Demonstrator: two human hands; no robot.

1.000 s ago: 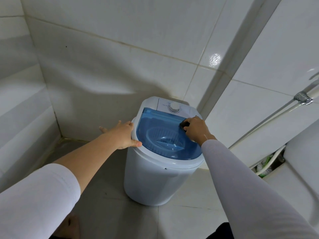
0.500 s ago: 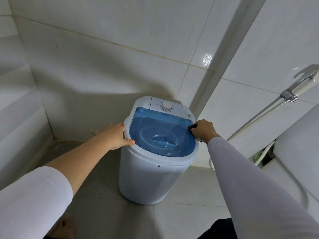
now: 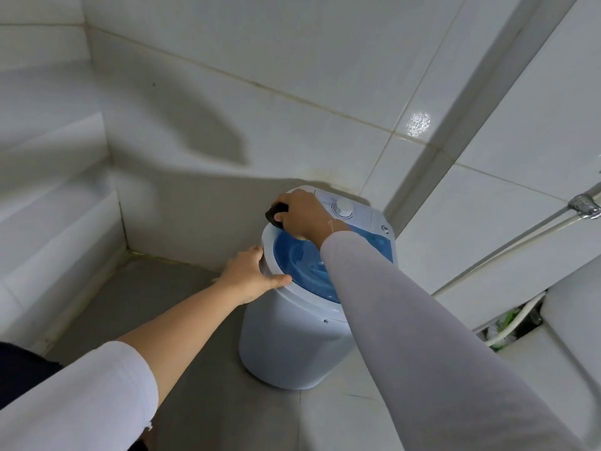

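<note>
- Left hand is on the near-left rim of the washer, thumb hooked over the top and fingers wrapped down the side. Good brace. I'd keep it there so the tub doesn't skid on the floor.
- Sponge, a dark one, is pressed down on the far-left edge of the rim.
- Right hand has its fingers curled tight round that sponge, with the arm crossing over the blue lid.
- Tip imo: follow the rim's curve with short firm strokes, flat side down, and get into the seam where lid meets rim.
- Go easy near the dial just to the right so it doesn't get turned.
- Hose hangs off to the far right, well apart.
</note>
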